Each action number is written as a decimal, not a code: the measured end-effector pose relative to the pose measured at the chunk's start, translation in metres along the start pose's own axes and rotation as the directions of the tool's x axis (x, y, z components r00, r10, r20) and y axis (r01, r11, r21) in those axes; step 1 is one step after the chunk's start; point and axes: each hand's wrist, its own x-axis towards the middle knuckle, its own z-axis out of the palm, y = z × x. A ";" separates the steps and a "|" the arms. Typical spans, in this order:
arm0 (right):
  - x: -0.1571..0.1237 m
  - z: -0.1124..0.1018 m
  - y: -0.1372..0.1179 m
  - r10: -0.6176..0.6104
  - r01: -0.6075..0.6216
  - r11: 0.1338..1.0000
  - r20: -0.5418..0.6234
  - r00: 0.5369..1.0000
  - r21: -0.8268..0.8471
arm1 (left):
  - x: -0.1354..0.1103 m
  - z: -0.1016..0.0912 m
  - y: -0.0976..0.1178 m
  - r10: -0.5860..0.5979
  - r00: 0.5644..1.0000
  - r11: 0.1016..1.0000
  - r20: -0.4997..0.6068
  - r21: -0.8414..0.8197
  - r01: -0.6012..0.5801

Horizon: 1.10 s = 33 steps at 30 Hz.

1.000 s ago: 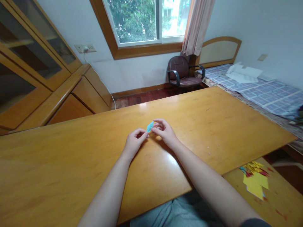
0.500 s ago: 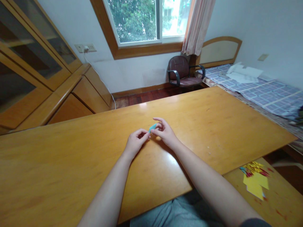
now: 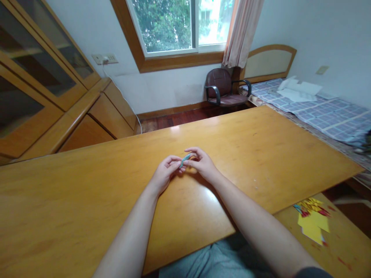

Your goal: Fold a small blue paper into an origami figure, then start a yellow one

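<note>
Where the view begins, nearest the camera, I see grey-clad lap [image 3: 203,262] below the near edge of the worktop [image 3: 87,200], and two bare forearms running forward over the wood. To the lower right a lower wooden surface [image 3: 342,247] carries yellow paper sheets [image 3: 314,226] and a scatter of small coloured scraps [image 3: 307,206], well apart from both hands, presumably kept within reach yet out of the working area.

At mid-worktop the left hand [image 3: 164,175] and right hand [image 3: 203,164] meet, fingertips touching. Between them sits a small teal piece of paper [image 3: 185,158], folded narrow. I read both hands as closed on it: the left pinching its near end, the right thumb and forefinger gripping the far end. Held from both ends and lifted just clear of the wood, it appears to be steadied for a fine fold or crease; how the hidden fingers lie beneath it I cannot tell. The wrists rest low near the surface, which I judge gives steadiness for small work.

Beyond the far edge stands a dark armchair [image 3: 223,90] on the wooden floor, beside a bed [image 3: 324,112] with a blue patterned cover and white sheets of paper [image 3: 298,90]. At left a glazed wooden cabinet [image 3: 43,92] lines the wall; behind, a window [image 3: 179,27] with a pink curtain [image 3: 242,33] lights the scene.
</note>
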 end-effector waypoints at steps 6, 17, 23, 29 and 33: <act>0.000 0.000 0.002 -0.028 0.028 1.000 0.016 0.999 -0.010 | -0.003 0.002 0.003 -0.137 0.988 0.969 0.075 -0.199 0.150; 0.000 0.000 0.001 -0.154 0.155 0.978 0.023 0.988 -0.140 | 0.000 0.000 0.002 -0.037 0.999 0.983 -0.029 -0.180 0.031; -0.001 0.000 -0.002 -0.262 0.241 0.922 -0.029 0.965 -0.302 | 0.004 0.000 0.001 0.030 0.988 0.990 -0.151 -0.132 -0.050; -0.004 0.001 -0.003 -0.344 0.315 0.855 0.005 0.939 -0.412 | 0.004 0.001 0.001 0.063 0.981 0.994 -0.182 -0.075 -0.078; -0.004 0.001 -0.005 -0.359 0.360 0.815 0.091 0.929 -0.453 | 0.004 0.002 0.000 0.071 0.984 0.995 -0.165 -0.056 -0.081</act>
